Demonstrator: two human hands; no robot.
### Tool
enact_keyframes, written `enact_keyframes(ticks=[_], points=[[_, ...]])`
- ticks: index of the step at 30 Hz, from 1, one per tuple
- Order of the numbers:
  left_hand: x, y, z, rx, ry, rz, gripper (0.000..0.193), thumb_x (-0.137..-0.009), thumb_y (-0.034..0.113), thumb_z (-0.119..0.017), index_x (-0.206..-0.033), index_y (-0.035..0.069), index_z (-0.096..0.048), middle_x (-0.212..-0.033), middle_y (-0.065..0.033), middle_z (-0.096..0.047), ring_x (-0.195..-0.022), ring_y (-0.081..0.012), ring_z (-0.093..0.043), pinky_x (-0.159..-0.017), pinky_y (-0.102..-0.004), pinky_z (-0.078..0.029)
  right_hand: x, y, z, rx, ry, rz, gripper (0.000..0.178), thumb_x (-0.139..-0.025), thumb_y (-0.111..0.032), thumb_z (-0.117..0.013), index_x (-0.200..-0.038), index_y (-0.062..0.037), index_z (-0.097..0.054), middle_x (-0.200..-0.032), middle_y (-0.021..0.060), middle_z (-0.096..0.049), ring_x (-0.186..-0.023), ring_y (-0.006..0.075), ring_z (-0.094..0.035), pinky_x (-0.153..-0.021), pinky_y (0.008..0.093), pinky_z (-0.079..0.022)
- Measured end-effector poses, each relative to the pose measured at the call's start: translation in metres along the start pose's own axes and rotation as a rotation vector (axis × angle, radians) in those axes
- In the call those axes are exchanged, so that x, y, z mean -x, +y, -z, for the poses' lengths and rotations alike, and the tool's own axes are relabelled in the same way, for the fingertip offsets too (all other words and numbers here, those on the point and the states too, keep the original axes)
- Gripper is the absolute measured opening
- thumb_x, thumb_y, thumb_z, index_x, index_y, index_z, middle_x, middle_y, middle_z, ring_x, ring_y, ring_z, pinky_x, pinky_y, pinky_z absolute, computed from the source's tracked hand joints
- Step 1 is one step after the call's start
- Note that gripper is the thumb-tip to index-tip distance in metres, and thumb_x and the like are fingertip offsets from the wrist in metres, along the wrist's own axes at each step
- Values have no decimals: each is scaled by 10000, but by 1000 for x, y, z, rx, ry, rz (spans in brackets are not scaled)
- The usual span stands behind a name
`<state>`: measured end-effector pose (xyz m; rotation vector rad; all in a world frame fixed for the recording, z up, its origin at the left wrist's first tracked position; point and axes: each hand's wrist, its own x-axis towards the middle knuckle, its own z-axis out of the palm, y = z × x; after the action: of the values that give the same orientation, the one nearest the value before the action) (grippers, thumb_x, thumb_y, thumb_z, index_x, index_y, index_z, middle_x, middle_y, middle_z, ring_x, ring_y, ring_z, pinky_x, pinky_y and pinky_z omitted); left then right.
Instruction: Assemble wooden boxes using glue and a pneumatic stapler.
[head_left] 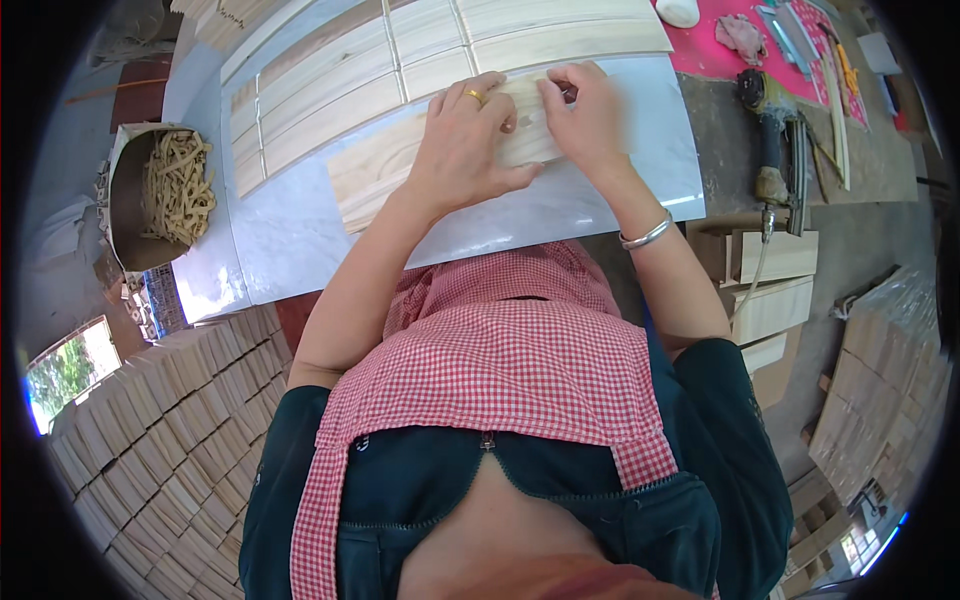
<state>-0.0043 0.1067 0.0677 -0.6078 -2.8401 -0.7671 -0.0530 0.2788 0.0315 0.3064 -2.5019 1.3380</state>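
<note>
- Dark green top (440, 480) and red checked apron (490, 370) lie nearest, on the near side of both hands.
- Under the hands, a pale wooden board (375, 170) lies aslant on the glossy bench (300, 245).
- The left hand (465, 150), wearing a gold-coloured ring, is spread over the board, fingers bent and thumb stretched apart.
- The right hand (588, 118), a silver bangle (647, 232) at its wrist, brings thumb and forefinger together at the board; whether anything is pinched there cannot be told.
- Just beyond the hands lie more boards (330, 100) crossed by pale lines.
- Well left of the left hand, a container (127, 210) holds wood strips (180, 185).
- Right of the right hand lies a hosed tool (770, 150).
</note>
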Motion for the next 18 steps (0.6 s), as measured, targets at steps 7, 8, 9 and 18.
enact_keyframes(ticks=[7,8,9,18], points=[[0,1,-10,44,70,6,439,-601,315,-843,-839,92,-549,-1276,-214,-567,-1240,-356,-500,-1052,-460,-346,1,4,-2,6,-2,-3,93,-840,-101,-675,-873,-15,-681,-860,94,-653,-735,243,-606,-689,336,-498],[-1,1,-10,41,62,6,448,-595,306,-851,-845,93,-547,-1307,-208,-555,-1235,-359,-498,-1053,-457,-347,1,5,1,-30,-9,6,93,-839,-100,-675,-877,-16,-682,-861,95,-654,-737,245,-605,-690,337,-497],[-3,1,-10,40,54,6,456,-589,297,-859,-850,94,-545,-1339,-201,-543,-1230,-362,-496,-1053,-454,-347,0,7,5,-64,-15,13,94,-837,-99,-674,-881,-17,-682,-862,95,-656,-740,247,-604,-692,338,-497],[-1,-7,-13,-18,113,-28,429,-613,364,-835,-822,95,-574,-1282,-155,-593,-1221,-349,-503,-1051,-442,-349,17,133,192,835,275,-25,435,-873,-266,-717,-1203,4,-633,-1067,203,-650,-993,326,-628,-908,407,-508]])
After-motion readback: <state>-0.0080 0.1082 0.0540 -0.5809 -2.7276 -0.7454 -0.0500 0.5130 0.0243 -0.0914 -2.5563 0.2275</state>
